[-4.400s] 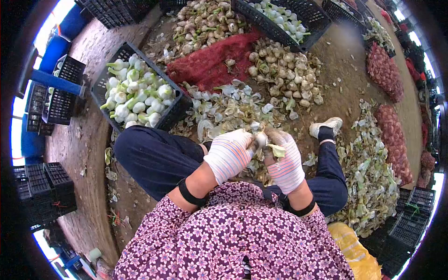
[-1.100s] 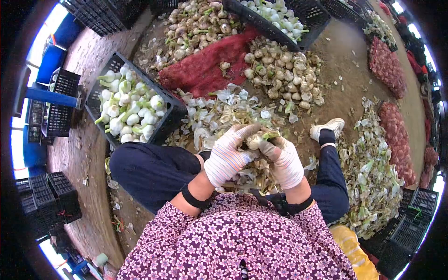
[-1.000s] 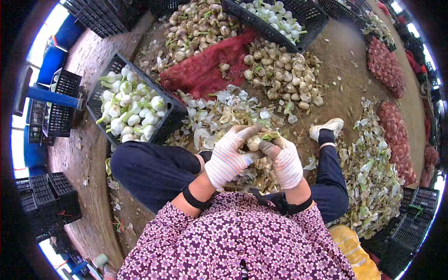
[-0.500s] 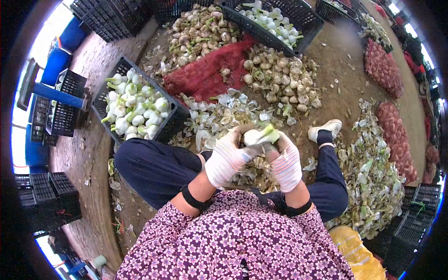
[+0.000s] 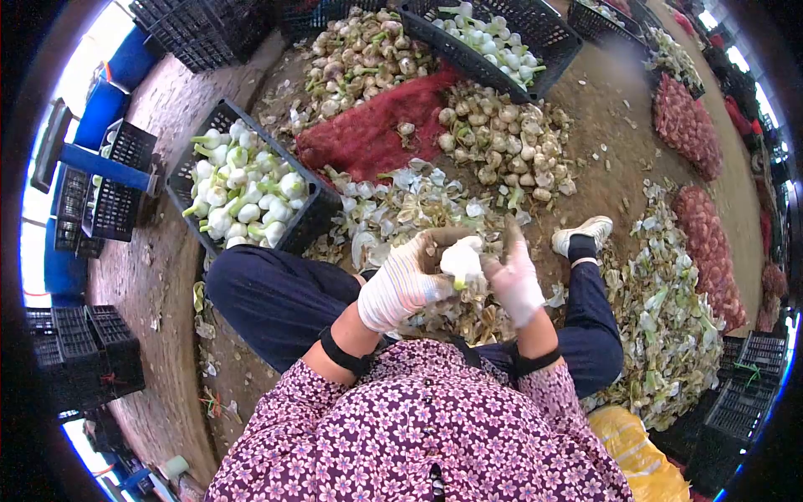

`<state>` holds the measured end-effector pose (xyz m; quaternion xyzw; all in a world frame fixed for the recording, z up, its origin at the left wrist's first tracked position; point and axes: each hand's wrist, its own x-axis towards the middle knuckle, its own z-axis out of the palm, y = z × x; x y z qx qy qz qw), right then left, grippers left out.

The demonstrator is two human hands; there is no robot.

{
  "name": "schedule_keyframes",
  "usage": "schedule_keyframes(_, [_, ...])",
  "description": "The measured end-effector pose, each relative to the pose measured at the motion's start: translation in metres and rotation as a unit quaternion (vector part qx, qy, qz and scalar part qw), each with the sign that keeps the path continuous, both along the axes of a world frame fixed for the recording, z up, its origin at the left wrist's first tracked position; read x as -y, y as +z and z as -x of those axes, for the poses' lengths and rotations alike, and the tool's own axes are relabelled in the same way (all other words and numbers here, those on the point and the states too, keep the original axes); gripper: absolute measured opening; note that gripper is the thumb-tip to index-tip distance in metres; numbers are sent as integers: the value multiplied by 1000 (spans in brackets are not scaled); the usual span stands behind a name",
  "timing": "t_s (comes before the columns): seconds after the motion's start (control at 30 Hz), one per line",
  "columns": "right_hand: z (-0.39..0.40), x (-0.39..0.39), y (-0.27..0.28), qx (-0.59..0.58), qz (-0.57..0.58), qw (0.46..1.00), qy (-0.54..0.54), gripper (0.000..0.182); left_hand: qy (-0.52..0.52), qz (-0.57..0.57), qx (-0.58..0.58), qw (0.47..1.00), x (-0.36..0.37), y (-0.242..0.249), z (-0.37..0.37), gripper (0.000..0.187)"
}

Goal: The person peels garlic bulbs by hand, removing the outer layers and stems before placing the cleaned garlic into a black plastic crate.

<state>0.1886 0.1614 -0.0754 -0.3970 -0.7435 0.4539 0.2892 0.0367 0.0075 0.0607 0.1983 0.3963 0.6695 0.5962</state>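
Observation:
A white, peeled-looking garlic bulb (image 5: pixel 461 259) sits in my left hand (image 5: pixel 403 283), its short green stem end pointing down toward me. The dirty fingers and thumb of that striped glove close around the bulb's left side. Just to the right, my right hand (image 5: pixel 515 280), gloved too, has its fingers stretched upward and its thumb apart. Nothing shows clearly in it, and it appears slightly apart from the bulb. Loose garlic skins (image 5: pixel 452 316) lie on the ground below both hands.
A black crate (image 5: pixel 314 213) of cleaned garlic stands by my left knee. Ahead are a red mesh sack (image 5: pixel 368 130), unpeeled garlic piles (image 5: pixel 506 138) and another filled crate (image 5: pixel 548 79). Skins heap at right (image 5: pixel 661 322), beside full red sacks (image 5: pixel 709 251).
The garlic bulb has turned in my left hand, so its stem end now points down instead of up to the right. My right hand has come off it and opened.

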Motion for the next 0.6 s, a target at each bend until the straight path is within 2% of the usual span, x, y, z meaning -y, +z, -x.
schedule_keyframes(0.03, [-4, 10, 56, -87, 179, 979, 43, 57, 25, 9, -48, 999, -2, -3, 0, 72])
schedule_keyframes(0.07, [-6, 19, 98, -171, 351, 917, 82, 60, 38, 0, -87, 995, -2, -8, 0, 63])
schedule_keyframes(0.1, [-6, 22, 116, -170, 353, 917, 80, 60, 37, 3, -86, 996, -3, -9, -2, 63])
schedule_keyframes(0.17, [-7, 27, 141, -79, 406, 894, 175, 63, 54, 44, -157, 985, -7, -11, -10, 55])
schedule_keyframes(0.2, [0, 35, 152, -63, 349, 917, 183, 62, 43, 90, -257, 961, -10, -3, -11, 56])
schedule_keyframes(0.23, [3, 39, 134, -57, 333, 925, 175, 64, 91, -33, -433, 896, -15, -14, -10, 56])
schedule_keyframes(0.3, [8, 44, 117, -47, 291, 944, 145, 66, 36, 23, -533, 845, -13, -22, -8, 56])
schedule_keyframes(0.33, [9, 46, 109, -46, 293, 944, 145, 66, 36, 25, -532, 845, -12, -21, -10, 56])
schedule_keyframes(0.4, [11, 51, 96, 1, 74, 989, 129, 59, 53, 94, -566, 817, -13, -18, -16, 45])
schedule_keyframes(0.43, [11, 51, 94, 2, 77, 988, 131, 59, 53, 98, -565, 817, -12, -25, -15, 45])
schedule_keyframes(0.5, [11, 48, 97, 32, 16, 989, 142, 58, 74, 122, -377, 915, -15, -39, -8, 32])
schedule_keyframes(0.53, [10, 48, 99, -17, 248, 960, 132, 68, 123, 134, -263, 947, -15, -40, -6, 20])
schedule_keyframes(0.57, [9, 46, 94, -15, 250, 959, 131, 68, 138, 188, -214, 948, -12, -42, 5, 21])
schedule_keyframes(0.6, [8, 42, 86, -60, 328, 936, 116, 67, 223, 171, -116, 953, -15, -57, 16, 22])
